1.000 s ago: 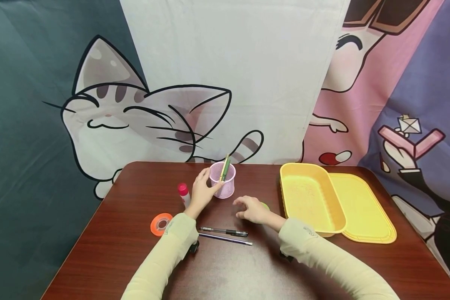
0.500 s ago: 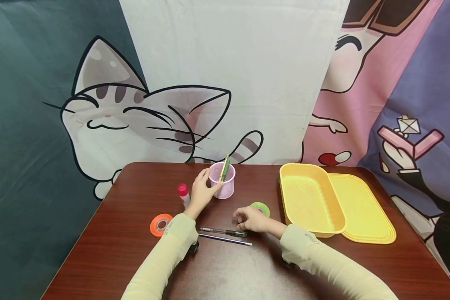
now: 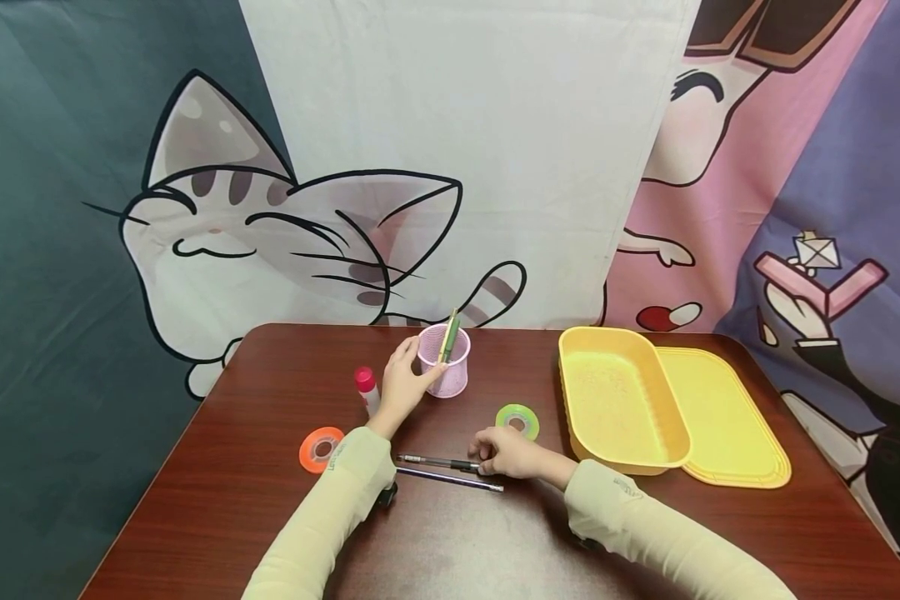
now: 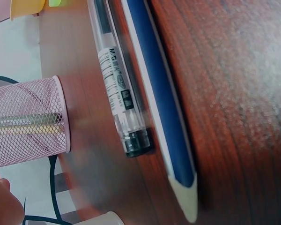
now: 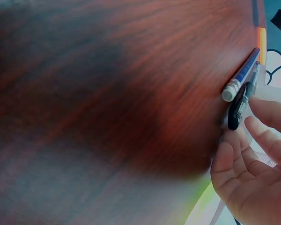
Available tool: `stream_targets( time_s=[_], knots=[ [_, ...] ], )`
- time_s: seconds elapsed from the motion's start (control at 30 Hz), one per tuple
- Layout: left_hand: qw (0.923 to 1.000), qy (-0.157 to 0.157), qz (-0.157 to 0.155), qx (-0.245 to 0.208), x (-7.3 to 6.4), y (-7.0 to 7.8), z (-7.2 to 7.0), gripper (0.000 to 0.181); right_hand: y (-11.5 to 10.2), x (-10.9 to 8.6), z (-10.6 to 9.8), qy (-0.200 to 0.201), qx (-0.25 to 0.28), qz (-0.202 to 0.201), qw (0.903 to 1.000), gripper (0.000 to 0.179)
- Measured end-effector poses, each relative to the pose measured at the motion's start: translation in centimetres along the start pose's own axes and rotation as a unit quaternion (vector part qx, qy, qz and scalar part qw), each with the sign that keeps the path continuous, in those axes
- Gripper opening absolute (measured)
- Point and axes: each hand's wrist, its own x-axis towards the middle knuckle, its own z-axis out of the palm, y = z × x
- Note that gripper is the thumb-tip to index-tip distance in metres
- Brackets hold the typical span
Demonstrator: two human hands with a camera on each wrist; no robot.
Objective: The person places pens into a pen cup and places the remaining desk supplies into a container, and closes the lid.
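My left hand (image 3: 405, 383) holds the pink mesh pencil cup (image 3: 456, 375), thumb in front and fingers at its left side. A green pen and a yellow stick (image 3: 448, 337) stand in the cup. Only fingertips of that hand (image 4: 4, 201) show in the left wrist view. My right hand (image 3: 513, 452) is at the capped end of a black gel pen (image 3: 438, 462) lying on the table. In the right wrist view, thumb (image 5: 271, 112) and index finger stand apart next to the pen's black cap (image 5: 234, 117). A blue-and-white striped pencil (image 3: 450, 477) lies beside the pen, nearer me.
A green tape roll (image 3: 527, 411) lies behind my right hand. Left of my left hand are a red-capped glue stick (image 3: 367, 387) and an orange tape roll (image 3: 317, 463). A yellow bin (image 3: 622, 392) stands at right, partly covering its yellow lid (image 3: 742, 425).
My right hand has moved toward me, from beside the green tape roll to the pen's capped end, uncovering the tape. My left hand has stayed at the pencil cup.
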Motion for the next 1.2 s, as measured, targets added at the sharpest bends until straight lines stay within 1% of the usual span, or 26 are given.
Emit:
stream_targets(
  time_s=[0.13,0.43,0.63,0.8,0.9,1.1,1.2],
  knots=[
    [1.0,0.001,0.004,0.007,0.0,0.0,0.0,0.074,0.0,-0.3,0.2,0.01,-0.029,-0.005,0.9995,0.016],
    [0.9999,0.001,0.005,0.01,0.0,0.0,-0.1,0.074,-0.3,-0.8,0.6,0.022,-0.061,-0.006,0.9979,0.01],
    [1.0,-0.001,0.002,0.006,0.0,0.0,-0.1,0.074,-0.3,-1.0,0.7,0.023,-0.09,0.005,0.9956,0.013],
    [0.9999,-0.005,-0.003,0.009,-0.1,0.1,-0.1,0.074,-0.3,-1.2,0.9,0.033,-0.102,0.004,0.9942,0.014],
    [0.9999,-0.007,-0.006,0.012,-0.1,0.1,-0.2,0.074,-0.2,-1.2,1.0,0.044,-0.089,0.0,0.9951,0.013],
    [1.0,-0.004,-0.001,0.009,-0.1,0.2,-0.2,0.073,0.3,-1.3,0.7,0.06,-0.031,-0.001,0.9977,0.014],
    [1.0,0.0,0.001,0.009,-0.1,0.1,-0.1,0.073,0.4,-1.3,0.2,0.067,-0.026,0.001,0.9974,0.015]
  ],
)
